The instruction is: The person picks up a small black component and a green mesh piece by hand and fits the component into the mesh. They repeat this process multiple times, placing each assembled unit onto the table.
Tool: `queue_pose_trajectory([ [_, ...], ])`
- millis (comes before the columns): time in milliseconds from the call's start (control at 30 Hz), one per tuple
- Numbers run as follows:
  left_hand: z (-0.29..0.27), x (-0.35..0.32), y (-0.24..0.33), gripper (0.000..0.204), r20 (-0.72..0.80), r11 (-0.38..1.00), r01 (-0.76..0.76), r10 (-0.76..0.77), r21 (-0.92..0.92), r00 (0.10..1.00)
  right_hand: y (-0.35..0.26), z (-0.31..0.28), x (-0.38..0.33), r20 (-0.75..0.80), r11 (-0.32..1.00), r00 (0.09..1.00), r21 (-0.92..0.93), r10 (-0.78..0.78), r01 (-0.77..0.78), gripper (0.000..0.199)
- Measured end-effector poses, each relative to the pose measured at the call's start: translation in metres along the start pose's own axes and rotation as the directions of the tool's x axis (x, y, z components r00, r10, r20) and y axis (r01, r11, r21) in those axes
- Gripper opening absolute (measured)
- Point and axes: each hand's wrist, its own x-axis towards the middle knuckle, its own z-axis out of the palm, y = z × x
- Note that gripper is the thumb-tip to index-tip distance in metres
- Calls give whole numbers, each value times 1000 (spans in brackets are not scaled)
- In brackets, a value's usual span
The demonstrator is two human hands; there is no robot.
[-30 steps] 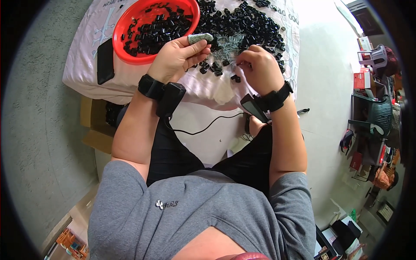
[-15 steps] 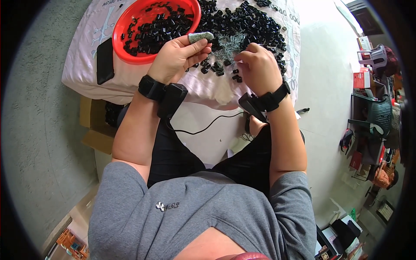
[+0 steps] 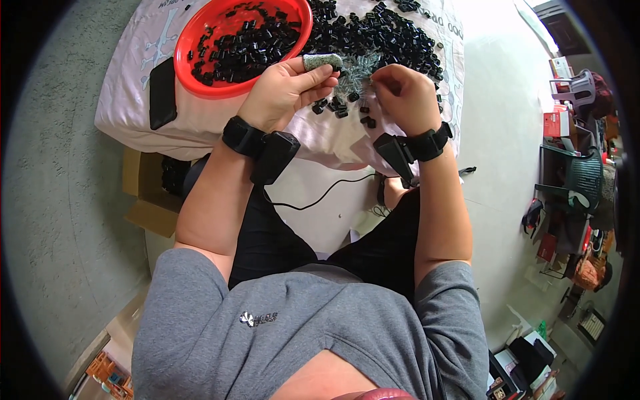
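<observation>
My left hand (image 3: 277,92) is over the table's near side, closed in a pinch. Its index finger wears a grey-green cloth finger sleeve (image 3: 321,62). Between thumb and sleeve tip shows a small black plastic piece (image 3: 337,73), partly hidden. My right hand (image 3: 412,97) is closed too, thumb and index fingertips together beside a loose heap of thin silvery pins (image 3: 360,72); whatever they pinch is too small to make out. A wide pile of small black plastic pieces (image 3: 393,41) spreads beyond both hands.
A red basin (image 3: 200,88) holding more black pieces stands at the left. Beside it lies a flat black phone-like object (image 3: 163,95). A patterned pink cloth (image 3: 127,110) covers the table. Below its left edge is an open cardboard box (image 3: 150,217); a black cable (image 3: 313,201) hangs below.
My left hand has moved slightly right, still pinching. My right hand has drawn a little right, away from the pin heap, and its fingertips have come together.
</observation>
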Motion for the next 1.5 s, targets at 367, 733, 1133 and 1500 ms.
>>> queue_pose_trajectory([
  [367, 3, 2, -1, 16, -6, 1000, -3, 3, 19, 1000, -11, -9, -1, -46, 999, 999, -36, -21, 19, 15],
  [733, 2, 2, -1, 20, 6, 999, 6, -6, 39, 1000, -10, -3, -10, 170, 955, 972, -222, -159, 195, 10],
  [1133, 4, 2, -5, 20, 28, 997, 11, -13, 70, 1000, -15, -4, -3, -93, 987, 983, -58, -155, 150, 9],
  [1500, 18, -1, -10, 18, 27, 995, -24, 21, 94, 999, -36, 2, -5, -47, 916, 998, 399, 52, -29, 23],
])
